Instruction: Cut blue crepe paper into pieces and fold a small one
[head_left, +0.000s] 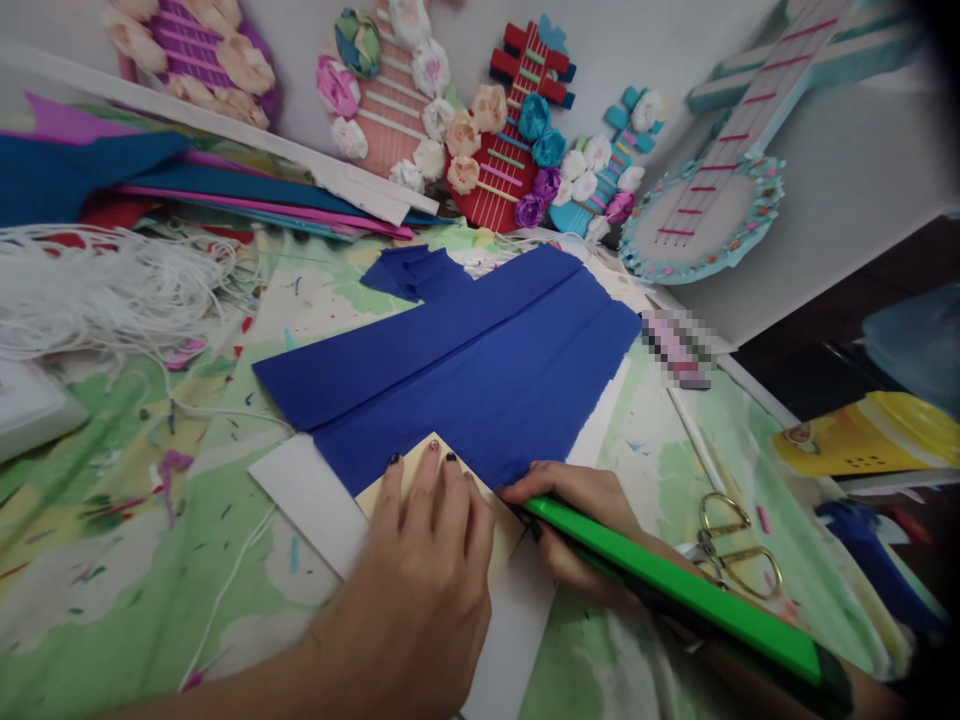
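My left hand (431,540) lies with its fingers stretched out on a cream piece of card (390,487). The card rests over the near part of a creased sheet of blue crepe paper (465,350). Wrapped round a green utility knife (682,570), my right hand (592,505) has the knife's front end at the card's right edge; the blade tip is hidden by my fingers. White board (300,500) shows beneath the blue sheet and the card. Behind the sheet lies a crumpled blue paper piece (412,272).
Gold-handled scissors (739,545) lie right of my right hand. A tangle of white cord (105,290) is at the left. Flower-trimmed paper guitars (495,180) lean on the back wall. Paper scraps dot the green-patterned tablecloth (112,580). A yellow container (870,435) stands far right.
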